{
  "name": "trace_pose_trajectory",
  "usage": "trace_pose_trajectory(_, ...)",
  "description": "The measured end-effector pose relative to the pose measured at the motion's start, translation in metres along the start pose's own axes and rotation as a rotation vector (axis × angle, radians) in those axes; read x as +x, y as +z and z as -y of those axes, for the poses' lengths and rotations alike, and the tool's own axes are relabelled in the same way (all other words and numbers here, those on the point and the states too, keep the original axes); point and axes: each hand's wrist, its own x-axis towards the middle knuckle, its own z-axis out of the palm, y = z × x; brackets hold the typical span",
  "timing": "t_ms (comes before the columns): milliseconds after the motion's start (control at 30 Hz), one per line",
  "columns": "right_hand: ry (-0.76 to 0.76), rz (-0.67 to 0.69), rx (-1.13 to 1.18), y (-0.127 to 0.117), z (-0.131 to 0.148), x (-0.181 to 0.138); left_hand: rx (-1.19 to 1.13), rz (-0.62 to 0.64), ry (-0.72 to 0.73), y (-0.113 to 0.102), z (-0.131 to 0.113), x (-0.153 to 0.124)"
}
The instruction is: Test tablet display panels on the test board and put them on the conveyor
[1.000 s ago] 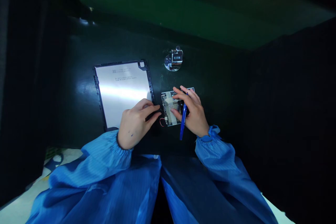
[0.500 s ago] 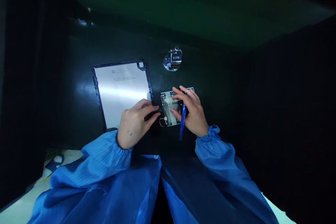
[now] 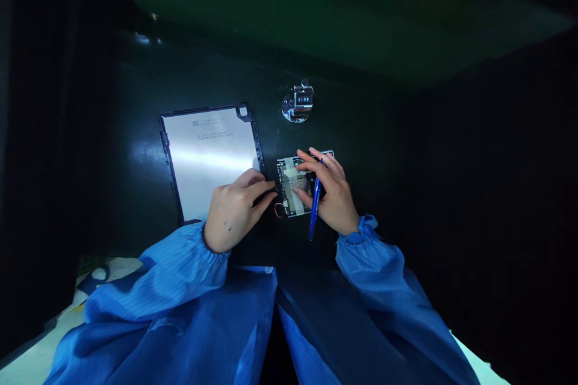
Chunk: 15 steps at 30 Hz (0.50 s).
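A small circuit board (image 3: 294, 195) with a pale tape strip across it lies on the dark table, a thin red wire loop at its lower left corner. My right hand (image 3: 333, 195) rests over the board's right part, fingers spread, with a blue pen (image 3: 314, 210) tucked in it. Just left of the board, the thumb and forefinger of my left hand (image 3: 239, 207) nearly meet in a pinch. What they hold, if anything, is too small to make out. Under that hand's wrist side lies a silver panel (image 3: 203, 174) in a black frame, its lower right corner hidden.
A chrome tally counter (image 3: 301, 99) on a round base stands behind the board. Beyond the dark tabletop (image 3: 217, 66) a green surface (image 3: 289, 12) slants across the back. Blue sleeves (image 3: 158, 277) cover both my forearms.
My left hand has shifted very slightly to the right. My right hand, the pen, the board and the panel stay where they were.
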Motion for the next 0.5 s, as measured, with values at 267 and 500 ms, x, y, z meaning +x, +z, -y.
trace_pose_trajectory(267,0.158,-0.058,-0.005,0.006,0.015,0.011,0.02,0.022,-0.02,0.007,-0.001,0.001)
trace_pose_trajectory(500,0.223,-0.118,-0.043,0.004,0.023,0.023,-0.105,0.051,-0.117,-0.021,0.008,-0.006)
